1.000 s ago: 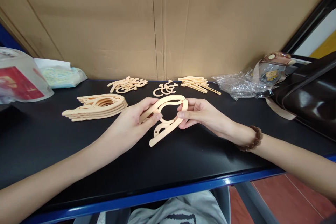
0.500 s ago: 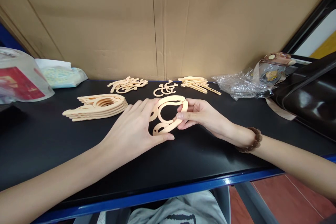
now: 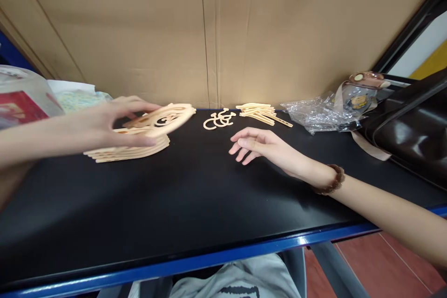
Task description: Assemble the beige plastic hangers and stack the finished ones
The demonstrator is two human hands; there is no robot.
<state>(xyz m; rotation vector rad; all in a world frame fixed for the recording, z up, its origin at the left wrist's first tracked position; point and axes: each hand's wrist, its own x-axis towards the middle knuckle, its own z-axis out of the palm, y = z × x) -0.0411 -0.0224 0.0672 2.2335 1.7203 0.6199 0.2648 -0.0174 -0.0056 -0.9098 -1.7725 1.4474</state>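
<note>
My left hand (image 3: 115, 123) grips a peach plastic folding clothes hanger (image 3: 176, 123), folded up, between thumb and fingers, slightly blurred. It is tilted above a stack of matching folded hangers (image 3: 139, 152), partly covering them. Whether it touches the stack I cannot tell. My right hand (image 3: 256, 144), with a brown band on the wrist, hovers over the black table with curled, parted fingers and nothing in them. Beyond it lie several loose peach hooks (image 3: 220, 120) and a pile of straight peach strips (image 3: 260, 112).
At the back right are crumpled clear plastic bags (image 3: 317, 111) beside a shiny black bag (image 3: 412, 125). A whitish container with a red label (image 3: 21, 102) and a soft tissue pack (image 3: 82, 98) stand at left. A cardboard wall (image 3: 157, 32) closes the back; a blue edge (image 3: 209, 263) runs along the front.
My left hand has carried the folded hanger from the middle leftward, over the stack. My right hand has let go of it and stays near the middle, fingers loosened.
</note>
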